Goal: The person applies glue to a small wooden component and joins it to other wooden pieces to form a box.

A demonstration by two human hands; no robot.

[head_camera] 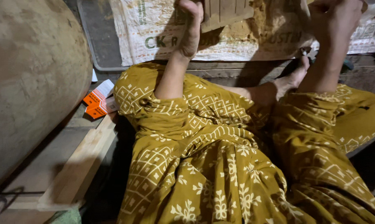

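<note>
Nearest to us lies our lap in mustard-yellow patterned cloth (pixel 220 166), the knees spread wide and a bare foot (pixel 293 76) tucked in toward the far side. At our left, a pale wooden plank (pixel 81 166) runs along the floor beside a large rounded clay-coloured vessel (pixel 29 83), and a small orange and white carton (pixel 98 101) sits just past the plank's far end.

Beyond the knees a wooden board edge (pixel 220 68) crosses in front of us, and on it rests a white woven sack (pixel 154 33) spread flat, dusted with brownish earth.

Farthest out, our left hand (pixel 191 27) closes its fingers around the near left edge of a slatted wooden piece (pixel 224 12), which lies on the sack near the top of the view, between our two hands. Our right hand (pixel 334 20) reaches to the right side of the sack, curled with its fingers bent down; we cannot tell whether it grips anything, since the top edge of the view cuts it off.
</note>
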